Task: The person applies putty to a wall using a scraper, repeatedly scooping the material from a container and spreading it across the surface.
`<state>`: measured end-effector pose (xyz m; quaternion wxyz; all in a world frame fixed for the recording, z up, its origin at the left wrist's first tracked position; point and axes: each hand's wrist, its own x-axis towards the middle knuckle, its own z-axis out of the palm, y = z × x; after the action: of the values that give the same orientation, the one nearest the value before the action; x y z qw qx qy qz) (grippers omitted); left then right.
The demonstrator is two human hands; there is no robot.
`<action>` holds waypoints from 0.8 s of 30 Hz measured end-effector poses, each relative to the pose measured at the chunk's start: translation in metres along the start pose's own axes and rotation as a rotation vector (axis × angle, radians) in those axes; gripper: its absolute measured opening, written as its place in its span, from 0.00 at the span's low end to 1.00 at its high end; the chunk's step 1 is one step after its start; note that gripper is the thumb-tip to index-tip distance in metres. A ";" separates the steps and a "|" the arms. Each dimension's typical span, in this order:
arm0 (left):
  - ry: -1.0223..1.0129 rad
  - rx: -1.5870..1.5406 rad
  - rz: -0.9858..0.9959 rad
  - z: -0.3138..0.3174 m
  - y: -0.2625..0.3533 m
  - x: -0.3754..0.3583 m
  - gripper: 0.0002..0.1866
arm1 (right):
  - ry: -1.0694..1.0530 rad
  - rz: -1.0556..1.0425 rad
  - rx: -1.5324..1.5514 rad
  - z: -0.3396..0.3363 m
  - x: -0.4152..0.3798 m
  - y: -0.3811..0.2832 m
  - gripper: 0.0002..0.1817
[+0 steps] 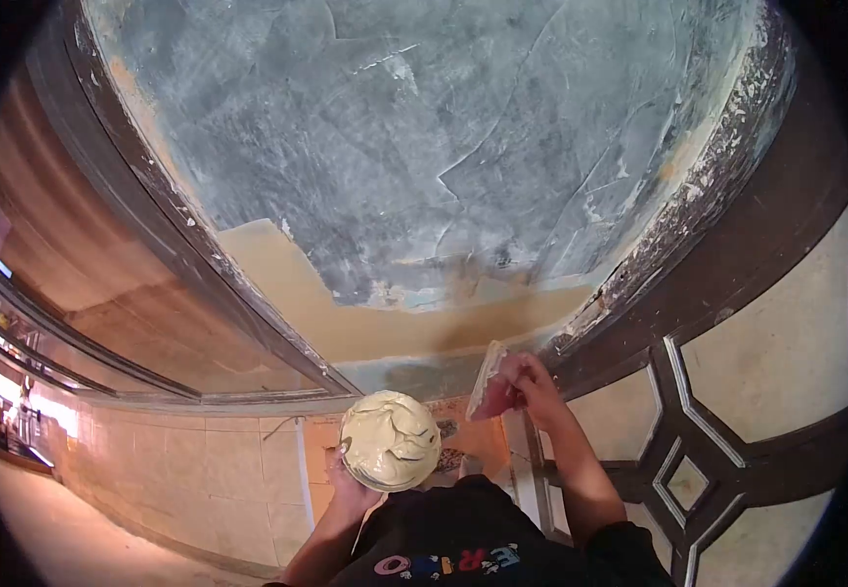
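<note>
My left hand is closed round the lower left side of a round container heaped with creamy pale paste, held in front of my body. To its right, my right hand grips a reddish spreader whose edge is coated with the same pale paste. The spreader is apart from the container, near the bottom of the wall. In front of me the wall panel is blue-grey and patchy, with a tan band along its lower part.
A dark frame with flaking paint borders the panel on the right, beside a dark door with pale panels. On the left are a wooden frame and a tiled wall. Tiled floor lies at the lower left.
</note>
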<state>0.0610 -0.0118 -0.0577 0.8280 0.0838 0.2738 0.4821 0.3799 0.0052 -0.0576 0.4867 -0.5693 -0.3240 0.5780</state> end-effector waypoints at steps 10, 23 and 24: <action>0.008 -0.019 0.122 0.023 -0.034 0.000 0.40 | -0.351 0.398 0.039 0.018 0.000 0.024 0.17; -0.182 -0.231 0.073 0.020 -0.046 0.005 0.42 | -0.312 -0.329 -0.578 -0.021 -0.013 -0.047 0.09; -0.178 -0.224 0.084 0.021 -0.048 0.006 0.42 | -0.335 -0.410 -0.548 -0.021 -0.017 -0.054 0.08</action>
<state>0.1106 -0.0291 -0.0619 0.8323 0.0447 0.1401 0.5345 0.4084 0.0033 -0.0045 0.3623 -0.4993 -0.6487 0.4457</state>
